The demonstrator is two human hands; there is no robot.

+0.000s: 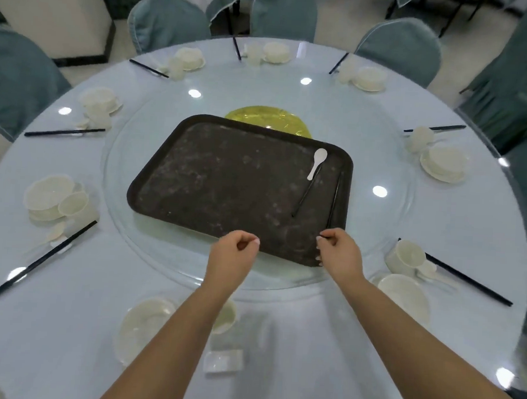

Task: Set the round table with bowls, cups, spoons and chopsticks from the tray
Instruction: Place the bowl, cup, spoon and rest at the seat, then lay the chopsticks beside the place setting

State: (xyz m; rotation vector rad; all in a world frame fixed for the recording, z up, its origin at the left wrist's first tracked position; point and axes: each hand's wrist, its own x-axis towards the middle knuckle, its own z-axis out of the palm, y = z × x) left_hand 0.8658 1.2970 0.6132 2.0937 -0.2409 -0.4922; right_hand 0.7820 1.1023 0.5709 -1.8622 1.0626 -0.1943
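The round table (438, 223) has a glass turntable (376, 235); teal chairs (168, 20) stand around. The near place setting (145, 324) is blurred. The right hand (337, 249) pinches a chopstick (334, 200) on the tray (211, 181); the left hand (233, 249) is curled, holding nothing.

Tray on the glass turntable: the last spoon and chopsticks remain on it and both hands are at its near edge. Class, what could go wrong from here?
1. The right hand seems to pinch only the tip of one chopstick; it could slip.
2. The spoon lies across the other chopstick, so lifting that one may flip it.
3. Pressing the tray might rotate the turntable.
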